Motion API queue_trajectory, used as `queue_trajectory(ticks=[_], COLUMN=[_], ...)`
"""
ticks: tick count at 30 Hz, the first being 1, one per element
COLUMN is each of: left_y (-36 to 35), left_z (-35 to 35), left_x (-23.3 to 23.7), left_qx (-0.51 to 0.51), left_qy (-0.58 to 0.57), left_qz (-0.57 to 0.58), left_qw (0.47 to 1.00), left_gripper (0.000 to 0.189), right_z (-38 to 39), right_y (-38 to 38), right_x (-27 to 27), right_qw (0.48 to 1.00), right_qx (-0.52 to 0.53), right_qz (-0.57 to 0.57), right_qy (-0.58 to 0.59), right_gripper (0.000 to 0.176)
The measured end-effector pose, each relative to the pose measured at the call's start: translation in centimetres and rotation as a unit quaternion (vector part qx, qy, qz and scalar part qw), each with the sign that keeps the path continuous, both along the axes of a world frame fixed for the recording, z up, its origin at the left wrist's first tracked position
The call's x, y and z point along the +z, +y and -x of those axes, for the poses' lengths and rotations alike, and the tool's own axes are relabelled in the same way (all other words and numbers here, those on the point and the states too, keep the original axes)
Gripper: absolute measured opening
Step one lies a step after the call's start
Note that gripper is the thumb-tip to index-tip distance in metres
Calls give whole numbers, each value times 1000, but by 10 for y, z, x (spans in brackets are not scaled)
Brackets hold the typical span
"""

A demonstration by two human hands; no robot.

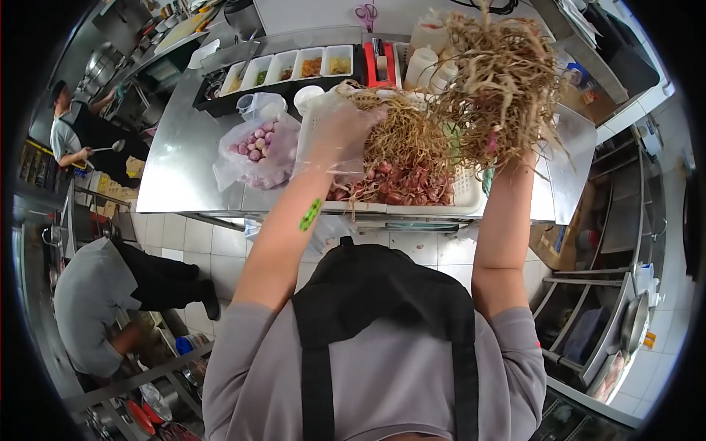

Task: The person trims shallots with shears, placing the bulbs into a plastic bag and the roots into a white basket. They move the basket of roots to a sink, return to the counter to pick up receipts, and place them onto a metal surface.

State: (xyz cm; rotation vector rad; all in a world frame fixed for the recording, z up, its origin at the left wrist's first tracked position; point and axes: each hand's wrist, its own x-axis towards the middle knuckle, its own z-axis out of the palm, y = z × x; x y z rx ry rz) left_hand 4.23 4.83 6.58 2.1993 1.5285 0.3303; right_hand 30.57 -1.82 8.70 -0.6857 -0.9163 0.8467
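Note:
My left hand, in a clear plastic glove, reaches over the left side of a white basket. Its fingers close at the edge of a tangle of dry straw-coloured stalks, partly hidden by the glove. Reddish shallots and loose skins fill the front of the basket. Raised above the basket's right side is a big bundle of dried shallot stalks, with a purple bulb showing low in it. My right hand grips this bundle from below and is hidden by it; only the wrist shows.
A plastic bag of peeled shallots lies left of the basket on the steel table. Behind stand a row of condiment tubs, a red holder and squeeze bottles. Two people work at left, one bending low.

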Motion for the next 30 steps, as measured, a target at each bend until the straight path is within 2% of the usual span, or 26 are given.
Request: queue_trajectory(ticks=[2, 3, 4, 5, 6, 7, 9, 11, 12, 13, 14, 15, 16, 17, 19, 20, 21, 23, 24, 26, 27, 28, 29, 30], left_y=[41, 40, 32, 37, 44, 51, 47, 35, 38, 26, 6, -7, -9, -9, -3, -1, -1, -6, -21, -4, -7, -12, -24, -40], left_z=[-19, -27, -28, -26, -20, -17, -20, -26, -33, -31, -26, -22, -18, -12, 3, 13, 24, 40, 38, 46, 38, 29, 29, 31], left_x=[-59, -54, -54, -54, -53, -52, -33, 7, 19, 32, 44, 53, 60, 68, 78, 75, 68, 58, 71, 27, 17, 7, -7, -22], left_qx=[-7, -18, -24, -29, -57, -80, -118, -183, -138, -139, -197, -252, -250, -256, -265, -263, -247, -216, -199, -191, -194, -191, -190, -218], left_qy=[-20, -37, -114, -114, -291, -455, -474, -413, -232, -233, -268, -303, -303, -360, -464, -464, -449, -415, -379, -331, -180, -24, -25, 36], left_qz=[10, 22, -51, -51, 63, 174, 165, 70, 40, 41, 20, 0, 4, 65, 179, 179, 160, 123, 162, 295, 264, 227, 227, 67], left_qw=[1000, 999, 992, 992, 953, 870, 857, 889, 962, 962, 943, 919, 920, 895, 826, 827, 844, 875, 889, 876, 927, 955, 955, 973], left_gripper=[48, 50, 47, 47, 45, 43, 40, 34, 36, 36, 41, 45, 45, 51, 62, 62, 62, 61, 55, 49, 47, 44, 44, 44], right_z=[4, 7, 8, 10, 12, 14, 18, 18, 19, 18, 17, 28, 40, 48, 48, 34, 26, 21, 22, 11, 5, 1, -3, -7], right_y=[4, 5, 5, 5, 5, 6, 8, 14, 18, 24, 31, 26, 23, 20, 7, 8, 6, -17, -26, -28, -27, -26, -24, -24], right_x=[-3, -6, -8, -10, -13, -17, -22, -30, -38, -51, -66, -53, -37, -24, -6, -18, -22, -13, 7, 31, 42, 51, 59, 65], right_qw=[1000, 999, 998, 996, 994, 991, 980, 961, 952, 947, 944, 944, 921, 881, 906, 976, 996, 996, 998, 997, 996, 995, 995, 994], right_qx=[-1, -3, -6, -8, -8, -9, -13, -14, -8, 2, 23, 24, -96, -216, -197, -115, -27, -17, -51, -64, -68, -69, -68, -68], right_qz=[19, 31, 41, 53, 69, 84, 118, 154, 158, 143, 98, 101, 127, 149, 187, 125, 56, -10, 23, -23, -45, -61, -75, -85], right_qy=[-23, -37, -51, -66, -84, -106, -160, -229, -262, -289, -313, -313, -356, -394, -324, -138, 55, 90, 41, 29, 27, 26, 25, 21], right_gripper=[40, 40, 40, 40, 40, 40, 40, 40, 40, 40, 37, 37, 36, 35, 39, 38, 38, 39, 54, 54, 54, 54, 54, 54])
